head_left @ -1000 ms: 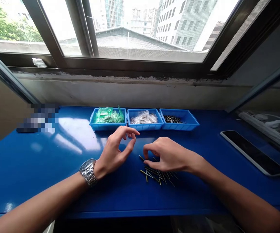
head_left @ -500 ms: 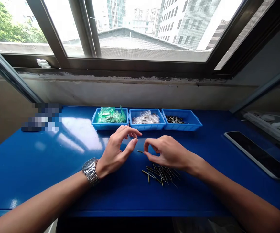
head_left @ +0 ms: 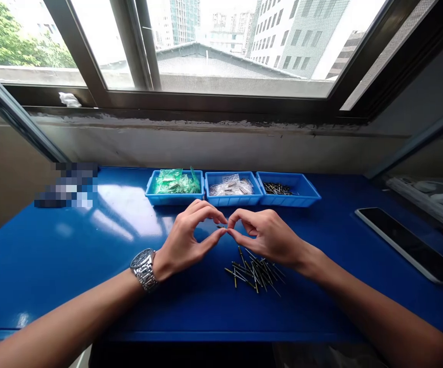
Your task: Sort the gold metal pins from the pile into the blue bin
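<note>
Both my hands meet fingertip to fingertip above the blue table. A thin metal pin (head_left: 220,227) shows between them, pinched by the thumb and forefinger of my right hand (head_left: 269,235). My left hand (head_left: 186,237), with a silver watch at the wrist, has its thumb and forefinger close around the pin's left end; whether they grip it is too small to tell. Below my right hand lies a loose pile of thin pins (head_left: 258,271) with brass-coloured ends.
Behind the hands stand three blue trays: one with green bags (head_left: 203,190), one with clear bags (head_left: 234,202), one with dark pins (head_left: 302,200). A phone (head_left: 409,244) lies at the right of the table (head_left: 71,255). Blurred items sit at the back left.
My left hand's thumb and forefinger have drawn closer together around the pin. My right hand has shifted slightly, and the fingertips of both hands now meet.
</note>
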